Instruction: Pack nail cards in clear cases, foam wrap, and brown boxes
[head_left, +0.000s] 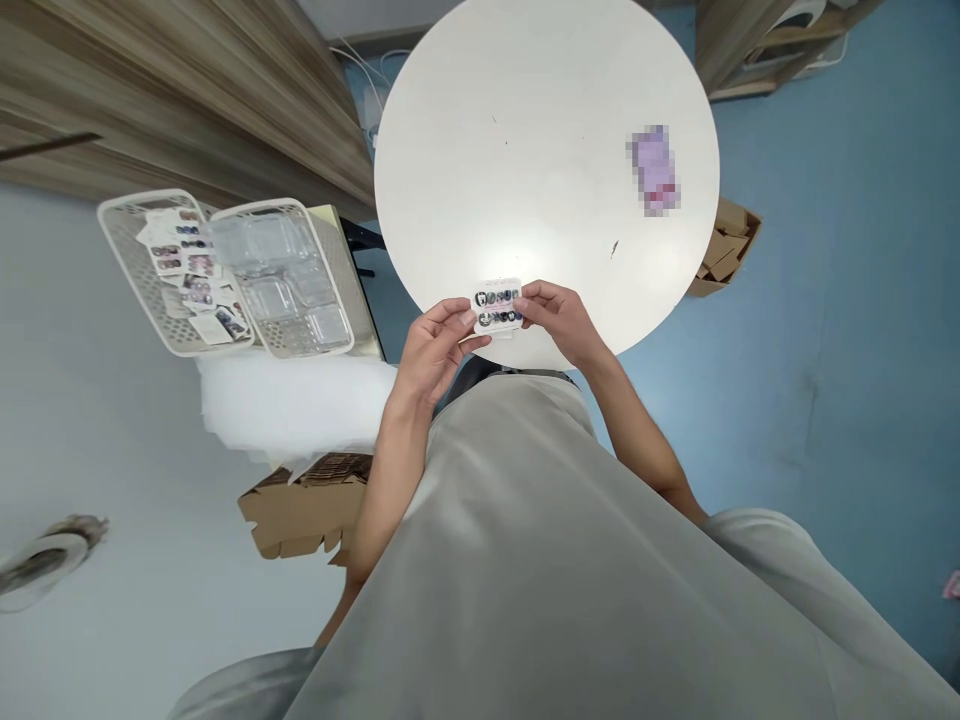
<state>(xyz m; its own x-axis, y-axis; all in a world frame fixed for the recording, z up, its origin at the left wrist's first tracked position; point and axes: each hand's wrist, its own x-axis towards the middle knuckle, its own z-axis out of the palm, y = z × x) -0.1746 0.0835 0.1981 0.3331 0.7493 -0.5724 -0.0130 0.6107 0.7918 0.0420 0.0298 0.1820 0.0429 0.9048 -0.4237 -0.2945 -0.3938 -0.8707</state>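
A small white card of press-on nails (498, 306), with two rows of dark, patterned nail-shaped pieces, is held up between my hands over the table's near edge. My left hand (435, 350) pinches its left side, thumb on the front face. On the opposite side, my right hand (559, 318) grips the right edge with thumb and fingers. A bit of white shows below the card's lower edge; I cannot tell whether it is a second layer.
The round white table (525, 150) bears a blurred purple item (655, 170). To the left, one white basket (112, 235) holds similar cards; another basket (341, 300) holds clear plastic boxes. White wrapping material (292, 405) and folded cardboard (300, 515) lie nearer. A cardboard box (727, 245) stands right.
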